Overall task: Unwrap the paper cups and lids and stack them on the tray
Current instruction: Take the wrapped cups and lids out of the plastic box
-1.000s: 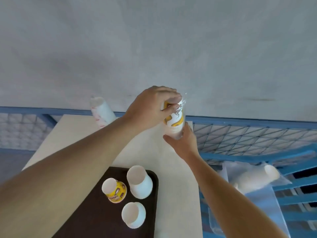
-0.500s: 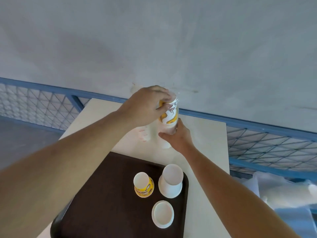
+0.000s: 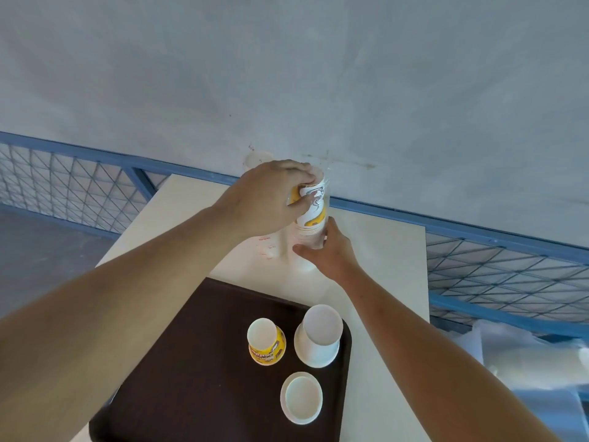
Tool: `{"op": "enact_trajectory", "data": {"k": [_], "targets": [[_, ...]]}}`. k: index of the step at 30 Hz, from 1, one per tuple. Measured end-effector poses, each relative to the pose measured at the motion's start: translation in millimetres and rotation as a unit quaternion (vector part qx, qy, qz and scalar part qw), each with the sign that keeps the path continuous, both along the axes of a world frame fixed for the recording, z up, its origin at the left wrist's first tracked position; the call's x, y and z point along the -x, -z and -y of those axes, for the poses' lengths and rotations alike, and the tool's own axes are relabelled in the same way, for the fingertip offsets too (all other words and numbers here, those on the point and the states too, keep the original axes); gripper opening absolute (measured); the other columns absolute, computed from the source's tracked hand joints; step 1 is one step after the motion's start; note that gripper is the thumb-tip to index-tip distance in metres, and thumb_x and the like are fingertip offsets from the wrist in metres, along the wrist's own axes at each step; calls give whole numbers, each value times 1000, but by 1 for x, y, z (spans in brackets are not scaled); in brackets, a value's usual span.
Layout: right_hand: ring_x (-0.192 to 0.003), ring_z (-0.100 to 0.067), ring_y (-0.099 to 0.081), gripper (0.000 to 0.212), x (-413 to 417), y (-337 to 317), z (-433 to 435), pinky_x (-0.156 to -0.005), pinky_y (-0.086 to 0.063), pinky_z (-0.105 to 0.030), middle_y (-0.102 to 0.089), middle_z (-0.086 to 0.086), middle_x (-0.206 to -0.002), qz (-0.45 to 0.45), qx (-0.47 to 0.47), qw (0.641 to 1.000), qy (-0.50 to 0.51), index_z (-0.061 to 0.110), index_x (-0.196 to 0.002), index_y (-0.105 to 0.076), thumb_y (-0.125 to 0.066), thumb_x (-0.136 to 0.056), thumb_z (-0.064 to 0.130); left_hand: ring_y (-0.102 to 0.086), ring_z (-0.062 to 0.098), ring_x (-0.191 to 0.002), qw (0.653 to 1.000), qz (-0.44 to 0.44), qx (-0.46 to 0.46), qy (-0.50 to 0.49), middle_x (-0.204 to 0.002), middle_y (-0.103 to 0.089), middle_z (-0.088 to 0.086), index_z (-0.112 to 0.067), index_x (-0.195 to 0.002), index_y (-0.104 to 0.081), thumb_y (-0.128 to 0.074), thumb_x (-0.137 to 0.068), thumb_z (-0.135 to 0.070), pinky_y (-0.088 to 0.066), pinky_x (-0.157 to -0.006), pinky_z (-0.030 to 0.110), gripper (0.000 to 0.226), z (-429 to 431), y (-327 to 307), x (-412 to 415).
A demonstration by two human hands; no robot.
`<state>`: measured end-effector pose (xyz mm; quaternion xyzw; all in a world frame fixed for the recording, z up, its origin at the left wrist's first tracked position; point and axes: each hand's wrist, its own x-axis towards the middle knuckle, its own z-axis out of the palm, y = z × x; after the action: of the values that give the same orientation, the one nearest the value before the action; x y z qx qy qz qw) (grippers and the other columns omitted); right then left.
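The cup stack (image 3: 314,215) is standing upright on the table (image 3: 382,250), at 12 o'clock from the tray (image 3: 191,362), with the left hand (image 3: 271,199) curling fingers over its top and the right hand (image 3: 331,253) gripping its base, likely needing an upward pull.

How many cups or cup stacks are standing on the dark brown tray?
3: a yellow printed cup on the left, a tall white cup to its right, and a low white cup nearest the camera. More may be nested inside each.
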<state>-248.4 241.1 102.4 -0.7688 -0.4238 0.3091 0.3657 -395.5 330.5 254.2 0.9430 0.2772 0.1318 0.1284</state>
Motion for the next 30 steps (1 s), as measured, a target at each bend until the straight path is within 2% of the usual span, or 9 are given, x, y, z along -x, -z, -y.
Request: {"op": "enact_trajectory", "data": {"k": [4,7,10,13,16,19,24,27,30], "targets": [[-133,-21,-55,104,-9,-2,10,-107,-47,-36,-52,1,-151,-27,-1,999,-35,30,-158,-27,-91,-77,42,-54,18,-126,999,-7,-49,-19,-135,-67,-5,-20,-126,-72,-60,-100,-38,-46,-97,32,34,6,-9,-4],[-136,-19,-51,106,-27,-8,39,-112,-47,-42,-46,3,-156,-39,-1,999,-26,36,-159,-23,-89,-77,47,-51,16,-133,997,45,-45,-32,-142,-62,-8,-24,-140,-66,-62,-99,-42,-41,-102,29,44,23,-15,-24],[-134,-15,-51,99,-79,-2,104,-112,-46,-38,-49,7,-152,-48,-22,998,46,40,-156,-28,-87,-78,51,-50,13,-134,998,59,-24,29,-143,-62,-10,-25,-142,-64,-62,-99,-44,-40,-105,27,46,73,-19,-84],[-131,-11,-51,89,-96,6,139,-111,-46,-34,-51,9,-148,-63,-48,993,86,38,-154,-33,-84,-82,50,-51,13,-133,997,56,-14,49,-141,-62,-10,-26,-141,-64,-63,-99,-46,-42,-105,28,47,94,-16,-107],[-131,-8,-52,74,-98,5,157,-109,-45,-30,-55,11,-144,-68,-65,989,111,36,-150,-40,-80,-88,46,-53,15,-130,996,66,-12,51,-138,-63,-8,-25,-140,-65,-65,-98,-46,-43,-101,30,47,99,-10,-114],[-130,-3,-52,64,-136,19,221,-106,-45,-26,-58,14,-140,-70,-69,977,187,30,-147,-46,-78,-92,37,-53,14,-127,994,47,17,101,-138,-63,-8,-28,-142,-63,-65,-97,-47,-42,-100,27,48,148,3,-164],[-122,-9,-60,43,-186,53,321,-99,-49,-26,-65,11,-126,-73,-67,946,307,25,-133,-57,-76,-94,29,-51,16,-130,982,5,51,179,-141,-60,-6,-31,-148,-56,-64,-97,-51,-45,-107,37,55,218,29,-238],[-117,-12,-61,36,-211,76,372,-89,-47,-18,-65,12,-119,-97,-53,921,373,29,-124,-57,-76,-94,24,-50,16,-133,975,-11,63,211,-144,-57,-6,-33,-151,-53,-65,-97,-51,-46,-108,39,58,259,45,-282],[-115,-14,-62,40,-231,105,409,-92,-50,-25,-64,10,-119,-93,-23,906,412,25,-126,-56,-77,-93,27,-50,16,-135,968,-20,79,236,-146,-54,-6,-36,-152,-50,-66,-97,-50,-43,-109,36,59,292,70,-323]]}}
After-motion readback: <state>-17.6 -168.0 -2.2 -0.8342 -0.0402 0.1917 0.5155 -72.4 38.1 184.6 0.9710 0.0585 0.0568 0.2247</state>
